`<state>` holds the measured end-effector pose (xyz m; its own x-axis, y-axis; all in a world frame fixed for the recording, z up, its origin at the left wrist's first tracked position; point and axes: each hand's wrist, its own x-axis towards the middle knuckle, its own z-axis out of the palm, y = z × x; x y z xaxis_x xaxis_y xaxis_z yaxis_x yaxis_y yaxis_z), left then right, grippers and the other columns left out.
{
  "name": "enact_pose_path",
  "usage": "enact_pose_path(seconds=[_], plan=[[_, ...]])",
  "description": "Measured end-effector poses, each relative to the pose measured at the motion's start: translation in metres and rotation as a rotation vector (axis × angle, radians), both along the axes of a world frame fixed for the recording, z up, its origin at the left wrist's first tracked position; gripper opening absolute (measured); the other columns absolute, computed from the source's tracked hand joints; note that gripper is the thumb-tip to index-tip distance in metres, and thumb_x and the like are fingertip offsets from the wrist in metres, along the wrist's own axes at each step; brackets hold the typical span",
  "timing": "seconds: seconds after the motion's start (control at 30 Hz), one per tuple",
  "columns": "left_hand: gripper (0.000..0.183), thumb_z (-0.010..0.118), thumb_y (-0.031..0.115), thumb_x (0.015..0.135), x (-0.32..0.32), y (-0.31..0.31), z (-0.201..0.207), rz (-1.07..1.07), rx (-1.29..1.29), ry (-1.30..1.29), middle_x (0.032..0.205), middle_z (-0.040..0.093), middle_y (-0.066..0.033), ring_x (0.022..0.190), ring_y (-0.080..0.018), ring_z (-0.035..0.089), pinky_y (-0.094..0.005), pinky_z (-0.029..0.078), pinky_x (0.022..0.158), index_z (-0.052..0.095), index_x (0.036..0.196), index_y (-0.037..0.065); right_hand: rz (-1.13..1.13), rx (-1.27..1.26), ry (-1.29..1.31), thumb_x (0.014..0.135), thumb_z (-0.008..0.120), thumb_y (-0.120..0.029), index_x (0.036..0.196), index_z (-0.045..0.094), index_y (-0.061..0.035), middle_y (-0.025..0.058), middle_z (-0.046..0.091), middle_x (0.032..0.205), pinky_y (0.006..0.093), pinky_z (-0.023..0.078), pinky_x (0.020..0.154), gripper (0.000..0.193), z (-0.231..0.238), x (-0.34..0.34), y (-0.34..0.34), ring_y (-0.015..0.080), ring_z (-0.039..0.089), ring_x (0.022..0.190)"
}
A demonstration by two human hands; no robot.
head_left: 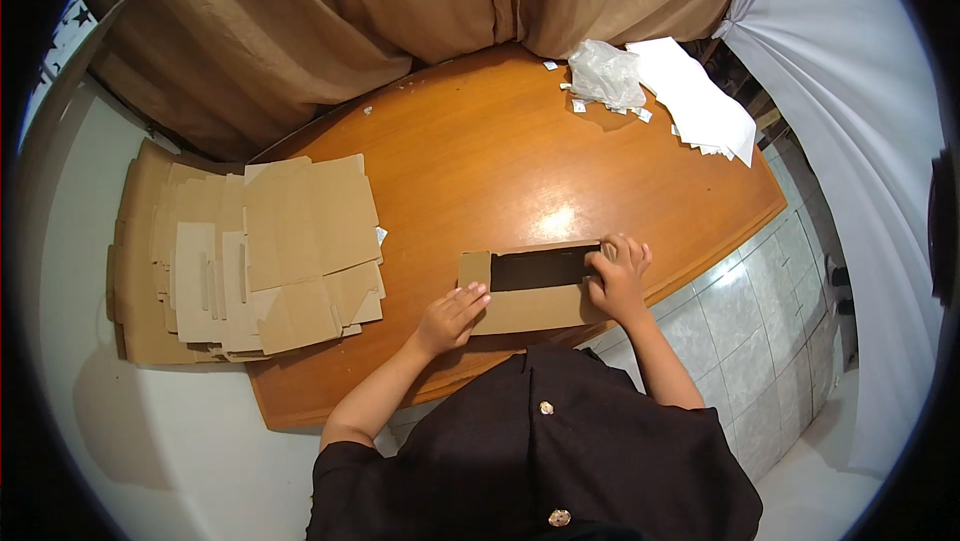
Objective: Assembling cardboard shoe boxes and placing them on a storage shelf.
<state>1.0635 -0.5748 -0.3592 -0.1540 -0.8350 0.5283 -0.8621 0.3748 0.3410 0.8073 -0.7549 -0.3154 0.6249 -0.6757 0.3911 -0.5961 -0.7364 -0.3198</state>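
A small brown cardboard box [535, 313] rests near the front edge of the wooden table, with its top partly open on a dark inside. My left hand [453, 319] grips the box's left front corner, its fingers laid together over the edge; the thumb is hard to make out. At the opposite end, my right hand [621, 277] is closed around the right end of the box, thumb and index finger bent at the opening and the other fingers behind the edge. A narrow flap lies flat at the left end, and a wide panel runs along the near side.
A stack of flattened cardboard [300, 211] covers the left end of the wooden table [450, 151]. At the far right lie a crumpled clear plastic bag [608, 74], small white paper pieces [579, 106] and white sheets [695, 101]. Brown curtains [400, 1] hang behind the table.
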Motion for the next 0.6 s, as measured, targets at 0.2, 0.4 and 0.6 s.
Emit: enact_pose_path(seconds=[0.2,0.4,0.6], plan=[[0.046,0.058,0.004,0.075,0.001,-0.006,0.0,-0.04,0.037,-0.02,0.125,0.054,-0.0102,0.113,-0.0256,0.054,-0.0389,0.044,0.092,0.054,0.12,0.007,-0.039,0.164,0.036,0.071,0.059,-0.017,0.121,0.051,-0.0175,0.0193,0.032,0.135,0.0626,0.016,0.099,0.05,-0.003,0.023,-0.009,0.0396,0.025,0.128],[0.045,0.052,0.03,0.085,-0.006,-0.015,0.019,0.017,0.407,-0.092,0.131,0.047,-0.0109,0.124,-0.0247,0.042,-0.0503,0.031,0.101,0.05,0.124,0.009,0.037,0.247,0.005,0.074,0.056,-0.019,0.141,0.028,-0.0148,0.0252,0.019,0.142,0.0556,0.018,0.104,0.073,-0.017,0.025,-0.003,0.0445,0.021,0.129],[0.046,0.05,0.037,0.087,-0.012,-0.014,0.021,0.133,0.471,-0.216,0.13,0.047,-0.0109,0.126,-0.0245,0.039,-0.0572,0.019,0.104,0.05,0.123,0.009,-0.051,0.394,-0.228,0.071,0.065,-0.02,0.141,0.022,-0.0108,0.0257,0.02,0.141,0.0502,0.022,0.105,0.083,-0.03,0.003,-0.016,0.0415,0.025,0.13]])
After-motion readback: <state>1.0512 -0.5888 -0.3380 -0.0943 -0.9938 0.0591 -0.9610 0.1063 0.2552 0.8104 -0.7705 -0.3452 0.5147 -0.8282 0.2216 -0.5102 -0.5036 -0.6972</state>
